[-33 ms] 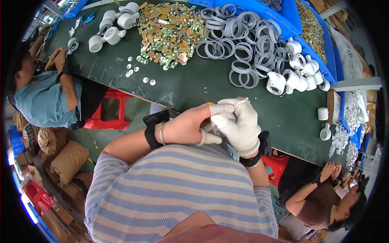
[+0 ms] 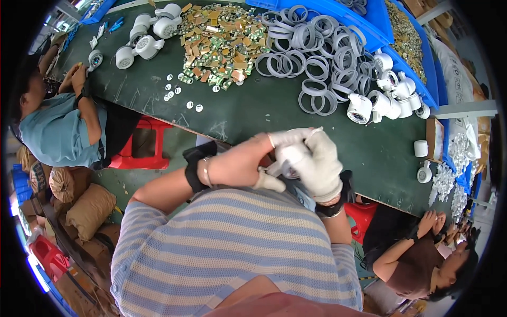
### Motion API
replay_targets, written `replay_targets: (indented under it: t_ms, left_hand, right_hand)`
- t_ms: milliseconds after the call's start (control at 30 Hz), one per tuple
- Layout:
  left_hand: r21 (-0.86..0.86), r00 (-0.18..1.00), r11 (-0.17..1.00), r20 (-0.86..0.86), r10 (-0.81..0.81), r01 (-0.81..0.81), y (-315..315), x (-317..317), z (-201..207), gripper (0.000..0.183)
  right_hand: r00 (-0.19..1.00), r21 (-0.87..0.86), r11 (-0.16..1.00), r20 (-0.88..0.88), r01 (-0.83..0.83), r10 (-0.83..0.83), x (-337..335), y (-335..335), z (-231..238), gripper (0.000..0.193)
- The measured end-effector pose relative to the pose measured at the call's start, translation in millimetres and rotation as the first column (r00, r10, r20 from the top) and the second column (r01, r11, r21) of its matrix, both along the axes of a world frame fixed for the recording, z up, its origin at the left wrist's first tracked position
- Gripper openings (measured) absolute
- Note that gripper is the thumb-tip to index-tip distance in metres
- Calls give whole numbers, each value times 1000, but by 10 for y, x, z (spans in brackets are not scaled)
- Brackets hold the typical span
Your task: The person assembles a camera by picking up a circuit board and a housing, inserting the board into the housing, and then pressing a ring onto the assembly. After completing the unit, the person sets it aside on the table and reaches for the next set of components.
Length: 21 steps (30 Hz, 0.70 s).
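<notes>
Close in front of my body, at the table's near edge, both my hands close round a white camera housing [image 2: 291,154], mostly covered by fingers and blurred by motion. My left hand [image 2: 240,161] has white covers on its fingers and thumb, the back of the hand being bare. It grips the housing from the left, with the thumb below. My right hand [image 2: 322,166], in a white knit glove, wraps the housing from the right. A grey rounded part of it shows between the hands.
Ahead on the green table [image 2: 237,116] lie a heap of small circuit boards [image 2: 222,42], grey rings [image 2: 317,47] and white camera housings [image 2: 388,103]. Small white discs [image 2: 190,104] lie nearer. Blue bins [image 2: 364,24] stand at the far right. Co-workers sit left [image 2: 60,127] and right [image 2: 406,264].
My right hand has turned a little and shifted slightly right. More of the white housing shows between my hands. My left fingers have moved slightly with it.
</notes>
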<state>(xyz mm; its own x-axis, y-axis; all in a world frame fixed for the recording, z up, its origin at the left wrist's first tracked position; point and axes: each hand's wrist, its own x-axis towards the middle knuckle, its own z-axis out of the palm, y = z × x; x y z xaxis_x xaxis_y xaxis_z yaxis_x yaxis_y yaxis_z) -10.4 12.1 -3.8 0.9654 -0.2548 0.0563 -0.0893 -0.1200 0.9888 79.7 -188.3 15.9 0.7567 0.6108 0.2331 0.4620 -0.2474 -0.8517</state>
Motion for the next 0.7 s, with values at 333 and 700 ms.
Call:
replay_targets:
  t_ms: [333,700]
  left_hand:
    - [719,782,309,586,212,-623,1589,537,-350,17]
    - [20,850,850,-22,527,-527,825,227,-33,25]
  right_hand:
    - [862,-230,880,409,415,-299,582,-530,-58,26]
    - [827,-400,807,532,434,-181,-141,-465,-168,26]
